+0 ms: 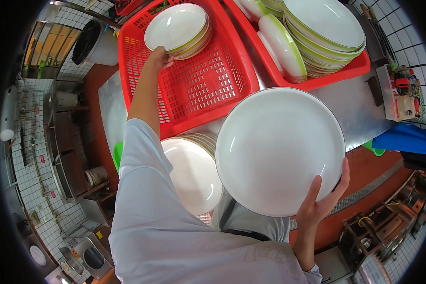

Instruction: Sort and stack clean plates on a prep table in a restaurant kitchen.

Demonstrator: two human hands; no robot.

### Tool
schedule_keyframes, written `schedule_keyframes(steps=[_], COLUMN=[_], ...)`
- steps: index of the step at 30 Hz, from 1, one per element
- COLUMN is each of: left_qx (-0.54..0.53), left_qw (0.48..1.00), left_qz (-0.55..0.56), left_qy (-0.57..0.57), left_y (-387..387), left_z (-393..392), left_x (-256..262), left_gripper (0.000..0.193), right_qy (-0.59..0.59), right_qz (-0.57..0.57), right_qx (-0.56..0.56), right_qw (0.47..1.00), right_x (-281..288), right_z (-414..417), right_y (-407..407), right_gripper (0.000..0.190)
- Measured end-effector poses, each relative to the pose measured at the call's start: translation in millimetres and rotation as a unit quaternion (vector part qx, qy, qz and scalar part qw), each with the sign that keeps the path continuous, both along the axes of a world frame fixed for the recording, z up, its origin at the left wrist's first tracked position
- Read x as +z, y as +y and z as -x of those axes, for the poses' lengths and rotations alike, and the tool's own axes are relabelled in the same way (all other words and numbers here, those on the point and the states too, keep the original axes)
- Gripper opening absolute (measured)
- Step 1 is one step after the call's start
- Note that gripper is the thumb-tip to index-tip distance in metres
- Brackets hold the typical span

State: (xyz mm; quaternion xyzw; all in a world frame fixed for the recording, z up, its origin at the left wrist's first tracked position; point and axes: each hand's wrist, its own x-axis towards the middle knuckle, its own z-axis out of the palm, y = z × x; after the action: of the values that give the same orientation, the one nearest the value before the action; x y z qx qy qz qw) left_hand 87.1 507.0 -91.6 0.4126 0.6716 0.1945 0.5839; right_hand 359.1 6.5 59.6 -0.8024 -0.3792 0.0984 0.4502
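My right hand (319, 198) grips the lower right rim of a large round white plate (280, 152), thumb on its upper face. My left hand (160, 59) reaches into a red plastic basket (188, 126), its fingers at the near edge of a short stack of green-rimmed white dishes (177, 28); whether they close on a dish I cannot tell. Below the basket, a row of nested white plates (193, 174) stands partly behind my left sleeve and the large plate. A second red basket (326, 83) holds a tall stack of green-rimmed dishes (326, 28) and some tilted dishes (282, 46).
Both baskets rest on a stainless steel table (355, 110). At its right end are a clear plastic bin of bottles and packets (394, 94) and a blue cloth or bag (404, 138). A grey bin (101, 46) stands beyond the left side. Metal shelving (65, 138) lines the left wall.
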Motion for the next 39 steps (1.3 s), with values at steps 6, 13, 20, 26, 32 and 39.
schedule_keyframes(steps=[6, 13, 20, 26, 32, 39], left_qx=[0.060, -0.064, -0.068, -0.071, -0.072, -0.111], left_qw=[0.997, 0.990, 0.845, 0.885, 0.928, 0.947], left_qz=[0.007, -0.098, -0.473, -0.314, -0.215, -0.150], left_qy=[-0.051, 0.073, 0.239, 0.336, 0.296, 0.262], left_y=[-23.7, -92.1, -251.5, -375.7, -435.8, -420.4], left_z=[4.0, 50.2, 100.5, 153.3, 156.5, 149.1], left_x=[16.1, 97.4, 114.5, 95.5, 69.6, 64.7], left_gripper=[0.057, 0.052, 0.032, 0.035, 0.052, 0.050], right_qy=[-0.005, 0.005, -0.022, 0.086, 0.173, 0.274], right_qz=[-0.009, -0.043, -0.065, -0.179, -0.202, 0.000], right_qx=[0.006, 0.007, 0.062, -0.028, -0.178, 0.089], right_qw=[1.000, 0.999, 0.996, 0.980, 0.947, 0.958], right_x=[-0.9, 1.5, -5.2, -30.0, -39.4, -57.3], right_z=[0.8, 1.8, -1.9, 18.3, 42.5, 109.6], right_y=[1.6, 2.3, -24.0, -59.4, -78.9, -71.0], right_gripper=[0.053, 0.055, 0.048, 0.034, 0.021, 0.026])
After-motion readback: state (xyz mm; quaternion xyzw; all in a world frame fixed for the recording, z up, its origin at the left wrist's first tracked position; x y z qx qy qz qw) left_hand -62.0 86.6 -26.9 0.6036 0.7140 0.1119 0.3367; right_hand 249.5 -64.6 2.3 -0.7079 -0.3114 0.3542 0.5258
